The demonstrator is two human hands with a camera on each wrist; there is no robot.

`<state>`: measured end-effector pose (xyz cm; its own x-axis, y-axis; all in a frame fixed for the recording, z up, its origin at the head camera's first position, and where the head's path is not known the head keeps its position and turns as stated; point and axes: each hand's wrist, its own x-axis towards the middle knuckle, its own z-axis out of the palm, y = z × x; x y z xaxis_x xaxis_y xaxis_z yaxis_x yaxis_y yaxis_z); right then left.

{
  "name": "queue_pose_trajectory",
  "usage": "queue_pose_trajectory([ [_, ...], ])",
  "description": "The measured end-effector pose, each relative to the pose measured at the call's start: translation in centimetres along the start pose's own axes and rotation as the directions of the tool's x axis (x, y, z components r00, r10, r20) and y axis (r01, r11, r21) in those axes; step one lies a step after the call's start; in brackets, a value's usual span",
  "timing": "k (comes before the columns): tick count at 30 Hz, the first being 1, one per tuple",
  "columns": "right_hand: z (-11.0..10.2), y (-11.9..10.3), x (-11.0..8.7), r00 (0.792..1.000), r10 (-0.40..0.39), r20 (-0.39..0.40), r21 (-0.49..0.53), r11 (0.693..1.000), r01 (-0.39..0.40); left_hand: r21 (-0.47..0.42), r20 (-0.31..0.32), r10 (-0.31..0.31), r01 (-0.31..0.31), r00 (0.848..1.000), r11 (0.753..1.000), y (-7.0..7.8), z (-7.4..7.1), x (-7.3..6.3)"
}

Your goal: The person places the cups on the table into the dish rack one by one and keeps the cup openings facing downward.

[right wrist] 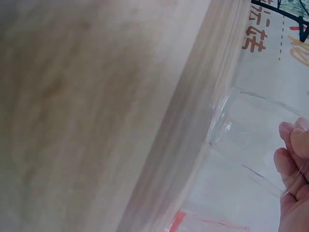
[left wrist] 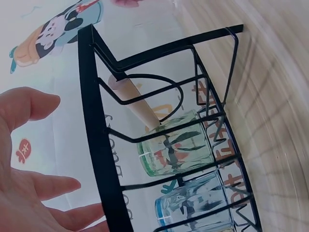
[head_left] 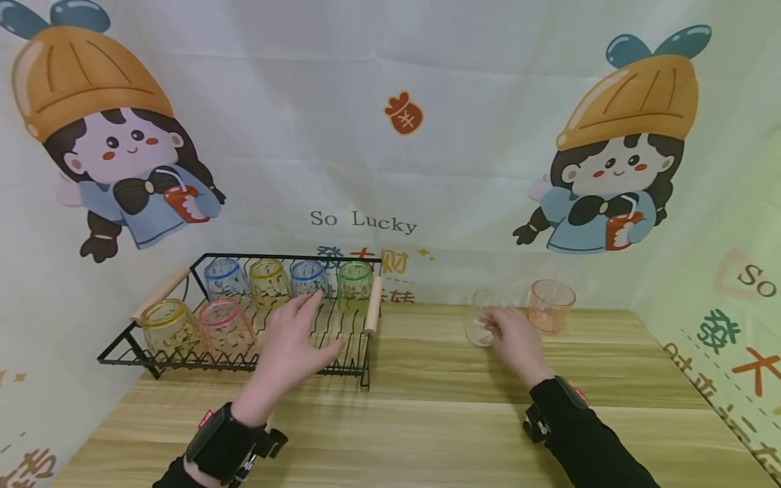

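My right hand (head_left: 512,337) pinches the rim of a clear glass (head_left: 478,324) on the right part of the table. In the right wrist view, the thumb and fingers sit at the rim of this clear glass (right wrist: 246,130). My left hand (head_left: 289,349) is over the front of a black wire rack (head_left: 350,369), fingers spread and holding nothing. Glasses with blue, yellow and green rims line the rack's back row, among them a green glass (head_left: 355,285). In its front row are a yellow glass (head_left: 171,329) and a pink glass (head_left: 227,329).
A pink-orange glass (head_left: 551,308) stands just right of the clear one, near the back curtain (head_left: 464,203). Wooden handles (head_left: 373,305) top the rack's sides. The wood-grain table (head_left: 427,420) spreads in front of and between rack and glasses.
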<state>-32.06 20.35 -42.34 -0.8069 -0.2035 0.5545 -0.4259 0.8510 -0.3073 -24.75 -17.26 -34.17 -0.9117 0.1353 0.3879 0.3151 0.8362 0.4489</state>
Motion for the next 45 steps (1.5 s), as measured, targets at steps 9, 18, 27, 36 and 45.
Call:
queue_pose_trajectory([
  [9,-0.1,0.4,-0.4,0.999,0.040,-0.016,0.074,0.996,-0.038,-0.063,0.020,-0.015,0.016,1.000,0.998,0.3,0.5,-0.1],
  [18,-0.5,-0.6,-0.8,0.998,0.051,-0.035,0.150,0.988,-0.045,-0.076,0.013,0.011,-0.010,1.000,0.997,0.4,0.9,0.0],
  [27,-1.3,-2.0,-1.1,0.993,0.040,-0.107,0.229,0.973,-0.015,-0.108,0.030,0.025,-0.021,0.999,0.994,1.0,1.1,0.2],
  [36,-2.1,-3.3,-1.4,0.980,0.003,-0.201,0.298,0.953,0.058,-0.141,0.026,0.035,-0.031,0.999,0.990,1.8,1.6,0.5],
  [45,-3.3,-5.5,-1.3,0.967,-0.020,-0.253,0.375,0.920,0.117,-0.178,0.022,0.076,-0.071,0.997,0.981,2.8,1.9,0.8],
])
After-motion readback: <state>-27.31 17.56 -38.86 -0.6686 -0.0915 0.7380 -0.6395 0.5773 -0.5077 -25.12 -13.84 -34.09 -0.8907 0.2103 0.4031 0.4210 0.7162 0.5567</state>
